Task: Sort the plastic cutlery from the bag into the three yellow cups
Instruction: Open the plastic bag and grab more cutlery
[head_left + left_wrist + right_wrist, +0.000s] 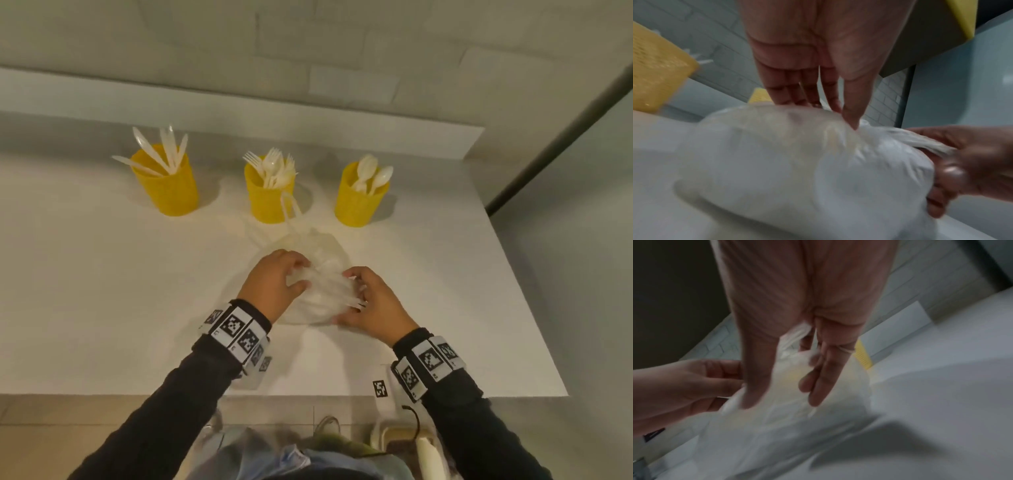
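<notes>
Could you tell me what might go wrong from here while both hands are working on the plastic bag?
The bag sits just before the middle yellow cup, and one bag handle stands against that cup; a tug by the left hand or right hand may topple it. The thin film could also tear.

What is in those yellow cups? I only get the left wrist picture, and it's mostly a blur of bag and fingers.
Observer: The left cup holds knives.
Operator: And the other two?
Observer: The middle cup holds mostly forks; the right cup holds spoons.
Operator: Where is the bag compared with them?
Observer: The bag lies just in front of the middle cup, gripped at its near end by the left hand and the right hand.
</notes>
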### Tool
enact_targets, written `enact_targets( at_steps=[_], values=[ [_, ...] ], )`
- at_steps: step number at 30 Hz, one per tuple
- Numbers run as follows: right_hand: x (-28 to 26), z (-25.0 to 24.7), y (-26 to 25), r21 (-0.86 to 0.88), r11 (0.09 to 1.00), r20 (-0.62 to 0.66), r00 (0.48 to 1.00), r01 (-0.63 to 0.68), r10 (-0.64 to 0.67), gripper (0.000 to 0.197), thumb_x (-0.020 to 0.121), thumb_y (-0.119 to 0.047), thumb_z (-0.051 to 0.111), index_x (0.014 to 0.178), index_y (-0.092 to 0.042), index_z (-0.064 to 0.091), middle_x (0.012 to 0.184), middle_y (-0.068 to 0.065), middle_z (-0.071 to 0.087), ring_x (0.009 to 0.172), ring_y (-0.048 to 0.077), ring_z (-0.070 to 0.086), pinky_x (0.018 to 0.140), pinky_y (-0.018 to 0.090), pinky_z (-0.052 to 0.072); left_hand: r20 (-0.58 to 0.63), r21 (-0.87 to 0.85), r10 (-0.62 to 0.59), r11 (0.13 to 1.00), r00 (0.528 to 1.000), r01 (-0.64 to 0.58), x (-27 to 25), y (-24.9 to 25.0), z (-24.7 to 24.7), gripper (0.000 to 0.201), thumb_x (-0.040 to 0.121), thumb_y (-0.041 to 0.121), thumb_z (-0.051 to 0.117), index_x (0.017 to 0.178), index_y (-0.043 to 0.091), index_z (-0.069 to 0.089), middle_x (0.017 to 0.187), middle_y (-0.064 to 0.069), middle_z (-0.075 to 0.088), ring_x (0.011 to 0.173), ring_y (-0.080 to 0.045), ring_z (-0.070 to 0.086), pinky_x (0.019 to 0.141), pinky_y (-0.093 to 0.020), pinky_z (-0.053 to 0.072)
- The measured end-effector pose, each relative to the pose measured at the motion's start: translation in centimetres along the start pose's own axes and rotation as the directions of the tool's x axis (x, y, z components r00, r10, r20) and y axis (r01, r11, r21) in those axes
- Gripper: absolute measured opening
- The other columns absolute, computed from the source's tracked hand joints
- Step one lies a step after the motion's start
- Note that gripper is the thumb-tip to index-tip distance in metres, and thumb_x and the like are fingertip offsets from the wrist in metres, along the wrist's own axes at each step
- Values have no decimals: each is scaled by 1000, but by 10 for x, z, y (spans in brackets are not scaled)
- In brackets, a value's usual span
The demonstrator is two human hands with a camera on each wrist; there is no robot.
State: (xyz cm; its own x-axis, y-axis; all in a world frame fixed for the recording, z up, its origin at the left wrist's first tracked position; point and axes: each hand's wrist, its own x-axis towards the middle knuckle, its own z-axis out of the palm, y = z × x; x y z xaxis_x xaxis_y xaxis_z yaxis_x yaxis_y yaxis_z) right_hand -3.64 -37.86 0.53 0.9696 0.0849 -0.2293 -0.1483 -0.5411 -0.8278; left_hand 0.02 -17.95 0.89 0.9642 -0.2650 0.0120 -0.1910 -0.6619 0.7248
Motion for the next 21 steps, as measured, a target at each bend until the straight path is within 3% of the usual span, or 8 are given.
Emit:
enact_targets(
  at_steps=[2,4,6,8,11,16,18,21],
  values=[
    [-10,-27,10,-38,999,19,1000,10,-9,72,62,-33,85,122,-28,47,109,-2,48,67,4,49,56,9,41,-4,-25,2,1000,1000,-2,7,18,16,24,75,12,70,97,18,65,91,-1,58,78,-12,52,80,-25,46],
    [-13,-45,16,-160,984,-112,989,75,-93,57,74,-48,71,123,-30,50,116,-7,50,67,-5,44,65,14,38,-15,-55,15,998,1000,-16,10,34,24,25,74,8,70,97,18,66,88,-4,58,73,-8,51,74,-11,41],
    [-8,-54,16,-202,969,-233,953,145,-191,38,82,-42,65,116,-25,59,117,-6,56,68,-6,43,73,18,38,-29,-85,21,996,999,-23,12,48,29,27,73,6,70,97,18,67,86,-1,55,72,-2,49,71,-3,38],
    [1,-53,8,-159,969,-187,958,190,-218,31,81,-30,70,110,-18,64,111,-3,62,68,-6,46,74,24,44,-40,-121,11,993,999,-16,14,60,33,27,73,9,71,98,19,67,84,5,52,73,-1,50,72,-2,38],
    [15,-46,2,-181,968,-80,978,174,-191,21,81,-22,70,99,-10,69,98,3,68,79,12,57,78,27,46,-29,-123,-4,992,1000,0,19,68,33,23,74,15,72,97,18,69,82,6,51,71,-1,50,73,-7,40],
    [24,-77,8,-160,985,-288,951,65,-109,9,83,-7,56,84,-14,61,70,3,58,65,26,59,66,34,52,-110,-17,-48,999,993,46,30,47,-1,12,84,17,63,91,14,72,89,-7,61,72,-10,51,74,-18,36],
    [20,-95,12,-87,996,-362,931,10,-41,22,82,-1,47,93,-18,55,81,4,58,70,28,59,67,36,53,-163,-22,-88,996,983,85,30,33,-18,15,86,10,57,86,19,69,93,-4,60,80,-14,53,78,-22,38],
    [11,-110,12,-162,987,-403,914,-21,-47,38,80,7,42,107,-16,55,110,1,55,79,18,53,71,27,43,-211,-106,-84,992,974,63,24,28,-32,35,83,0,48,71,31,61,97,-1,54,84,-8,51,80,-23,41]
  ],
)
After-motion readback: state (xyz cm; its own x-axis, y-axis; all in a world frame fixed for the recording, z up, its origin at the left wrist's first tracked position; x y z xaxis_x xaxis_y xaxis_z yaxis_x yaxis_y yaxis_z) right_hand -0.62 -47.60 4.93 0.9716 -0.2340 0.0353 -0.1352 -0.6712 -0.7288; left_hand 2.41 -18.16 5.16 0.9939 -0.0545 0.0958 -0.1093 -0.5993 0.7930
